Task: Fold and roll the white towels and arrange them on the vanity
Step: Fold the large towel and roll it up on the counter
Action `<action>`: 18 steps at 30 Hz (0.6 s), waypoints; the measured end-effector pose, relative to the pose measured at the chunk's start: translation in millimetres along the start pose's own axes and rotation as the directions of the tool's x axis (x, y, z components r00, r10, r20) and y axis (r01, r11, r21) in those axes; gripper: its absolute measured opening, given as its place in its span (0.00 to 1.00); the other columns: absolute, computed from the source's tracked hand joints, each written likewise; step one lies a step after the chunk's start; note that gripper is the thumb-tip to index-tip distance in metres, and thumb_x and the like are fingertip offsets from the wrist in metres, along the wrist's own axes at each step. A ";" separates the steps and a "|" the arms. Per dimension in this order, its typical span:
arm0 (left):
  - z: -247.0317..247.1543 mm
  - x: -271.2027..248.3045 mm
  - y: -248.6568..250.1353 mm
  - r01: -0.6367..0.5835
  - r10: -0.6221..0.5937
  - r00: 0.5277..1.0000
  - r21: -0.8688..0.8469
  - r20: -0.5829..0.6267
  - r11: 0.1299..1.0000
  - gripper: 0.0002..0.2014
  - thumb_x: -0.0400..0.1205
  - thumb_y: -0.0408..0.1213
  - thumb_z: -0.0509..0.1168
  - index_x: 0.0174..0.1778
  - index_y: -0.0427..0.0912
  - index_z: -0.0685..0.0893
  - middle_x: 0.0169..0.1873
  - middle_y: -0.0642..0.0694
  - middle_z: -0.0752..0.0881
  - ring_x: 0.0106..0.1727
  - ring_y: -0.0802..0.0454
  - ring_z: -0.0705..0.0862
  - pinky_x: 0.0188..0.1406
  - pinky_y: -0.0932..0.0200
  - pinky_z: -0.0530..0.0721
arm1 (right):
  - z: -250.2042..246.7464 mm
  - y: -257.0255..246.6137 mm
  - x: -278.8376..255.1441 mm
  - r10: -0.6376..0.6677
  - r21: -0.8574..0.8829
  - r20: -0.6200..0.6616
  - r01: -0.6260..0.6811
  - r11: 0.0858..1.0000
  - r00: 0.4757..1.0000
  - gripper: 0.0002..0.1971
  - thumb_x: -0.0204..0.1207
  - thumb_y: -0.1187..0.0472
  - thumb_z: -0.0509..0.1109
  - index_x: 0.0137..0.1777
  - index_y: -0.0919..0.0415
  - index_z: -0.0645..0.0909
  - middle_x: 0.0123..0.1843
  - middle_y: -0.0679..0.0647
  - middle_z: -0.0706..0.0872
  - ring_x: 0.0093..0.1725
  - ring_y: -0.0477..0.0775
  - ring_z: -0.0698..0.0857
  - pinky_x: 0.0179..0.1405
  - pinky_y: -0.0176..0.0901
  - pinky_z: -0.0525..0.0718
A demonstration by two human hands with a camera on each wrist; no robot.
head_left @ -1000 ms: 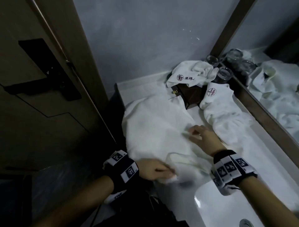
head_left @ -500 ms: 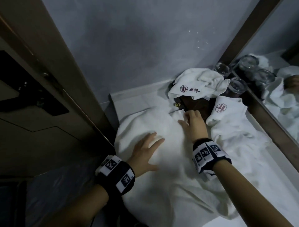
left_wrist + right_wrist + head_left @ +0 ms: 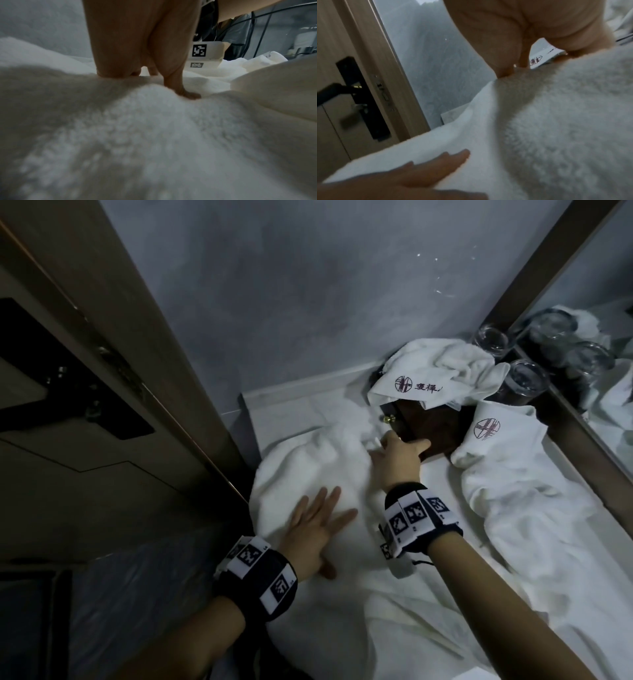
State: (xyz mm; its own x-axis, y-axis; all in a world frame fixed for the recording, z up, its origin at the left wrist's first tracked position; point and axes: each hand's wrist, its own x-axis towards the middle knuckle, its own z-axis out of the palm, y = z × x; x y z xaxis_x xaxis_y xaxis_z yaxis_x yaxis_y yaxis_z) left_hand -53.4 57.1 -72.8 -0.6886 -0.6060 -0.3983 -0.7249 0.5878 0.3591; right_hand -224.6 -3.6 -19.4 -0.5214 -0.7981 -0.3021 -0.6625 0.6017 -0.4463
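A large white towel [image 3: 308, 474] lies spread and rumpled over the left half of a pale vanity top [image 3: 274, 402], running off the bottom edge of the head view. The left hand [image 3: 315, 529], at about 7 o'clock in that view, lies flat on the towel with fingers straight and spread wide, holding nothing. The right hand [image 3: 397, 457], near the centre, reaches to the towel's far edge; its thumb sticks out to the right, and its fingertips are hidden in the folds, so whether they pinch the cloth cannot be told. The right wrist view shows only the palm [image 3: 513, 27] from beneath, resting on fluffy cloth, with the fingertips again out of sight.

Just past the right hand, at 1 o'clock, stands a dark wooden box [image 3: 428, 426], mostly covered by a crumpled small towel [image 3: 435, 374] printed with a red emblem. A second towel with the same emblem [image 3: 507, 467] lies bunched at 3 o'clock. Two drinking glasses [image 3: 520, 381] stand at 2 o'clock against a mirror [image 3: 599, 320], which repeats them dimly. A door with a black handle [image 3: 68, 412] fills the left side, very dark.
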 end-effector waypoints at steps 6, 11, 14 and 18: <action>0.3 -2.7 1.9 0.005 -0.007 1.000 -0.056 -0.021 0.998 0.50 0.70 0.47 0.73 0.79 0.61 0.44 0.81 0.50 0.33 0.76 0.57 0.27 0.74 0.55 0.27 | -30.7 11.9 -19.9 -0.194 0.466 -0.171 0.253 0.848 0.966 0.06 0.72 0.56 0.74 0.42 0.56 0.81 0.32 0.55 0.79 0.35 0.52 0.75 0.34 0.32 0.72; -28.8 -11.6 3.7 -0.076 0.025 0.986 -0.308 -0.165 0.949 0.29 0.73 0.34 0.71 0.71 0.41 0.73 0.80 0.43 0.59 0.81 0.44 0.55 0.81 0.51 0.53 | -68.5 19.5 -42.5 -0.355 0.580 -0.269 0.445 0.682 0.895 0.03 0.71 0.56 0.75 0.41 0.52 0.84 0.34 0.38 0.83 0.37 0.36 0.77 0.44 0.36 0.72; -67.7 -10.9 21.7 -0.191 -0.109 0.787 -0.407 -0.607 0.893 0.11 0.72 0.25 0.68 0.49 0.29 0.80 0.52 0.34 0.76 0.56 0.42 0.77 0.59 0.47 0.77 | -81.2 23.7 -54.6 -0.387 0.671 -0.264 0.456 0.585 0.884 0.08 0.68 0.63 0.77 0.38 0.48 0.84 0.34 0.35 0.85 0.40 0.37 0.80 0.46 0.31 0.75; -128.7 -9.0 53.9 -0.327 -0.063 0.591 -0.310 -0.804 0.893 0.19 0.70 0.45 0.70 0.49 0.36 0.76 0.53 0.41 0.75 0.56 0.50 0.74 0.52 0.62 0.70 | -87.1 22.4 -65.6 -0.416 0.784 -0.217 0.412 0.465 0.883 0.05 0.68 0.68 0.76 0.37 0.58 0.83 0.31 0.42 0.84 0.34 0.42 0.78 0.37 0.29 0.75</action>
State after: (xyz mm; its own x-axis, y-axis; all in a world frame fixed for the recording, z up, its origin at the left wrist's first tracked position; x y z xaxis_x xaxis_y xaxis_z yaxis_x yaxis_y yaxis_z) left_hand -88.5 25.3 58.7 -0.3749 -0.8262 0.4206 -0.4273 0.5566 0.7125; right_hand -252.2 65.1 63.8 -0.3022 -0.9478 0.1018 -0.1014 -0.0742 -0.9921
